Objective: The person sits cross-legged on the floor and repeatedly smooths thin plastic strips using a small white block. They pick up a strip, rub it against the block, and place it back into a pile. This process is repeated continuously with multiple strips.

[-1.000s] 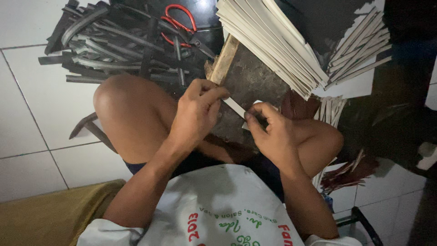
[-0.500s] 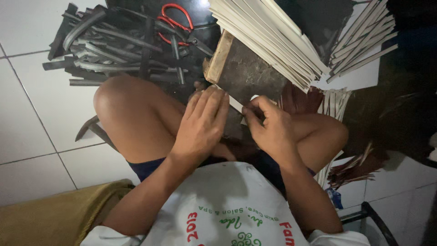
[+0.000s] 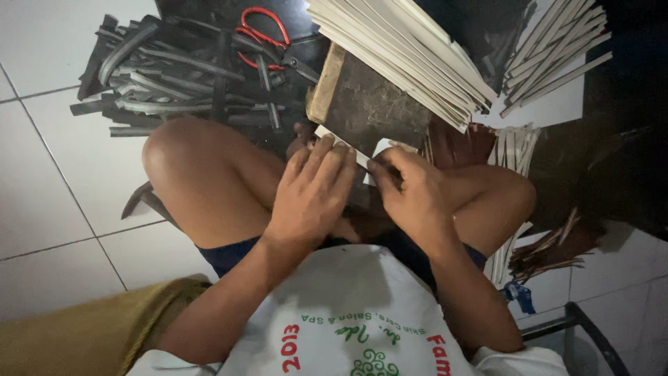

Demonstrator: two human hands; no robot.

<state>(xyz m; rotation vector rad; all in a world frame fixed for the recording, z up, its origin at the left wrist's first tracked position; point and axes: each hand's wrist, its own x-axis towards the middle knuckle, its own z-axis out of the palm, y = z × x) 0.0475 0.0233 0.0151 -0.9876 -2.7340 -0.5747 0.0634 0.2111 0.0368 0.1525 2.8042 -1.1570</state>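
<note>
The left hand (image 3: 313, 188) lies palm down with its fingers extended and close together, pressing on the near end of a pale strip (image 3: 341, 145). The right hand (image 3: 410, 188) is curled, its fingertips pinched on the same pale strip just beside the left fingertips. The two hands nearly touch. Whether the right hand also grips a tool cannot be told.

The pale strip lies at the near edge of a dark work board (image 3: 372, 104), which has a bare wooden edge on its left side. The board sits on the tiled floor (image 3: 56, 181) directly ahead of the person's crossed legs.

A fanned stack of pale strips (image 3: 410, 56) rests across the far right corner of the board. A second, smaller bundle of pale strips (image 3: 557, 56) lies well apart to the right on a white sheet. More pale strips stand just right of the right knee.

Left of the board lies a heap of dark strips (image 3: 181, 76). Red-handled scissors (image 3: 268, 38) rest on the far side of that heap, near the far left corner of the board.
</note>
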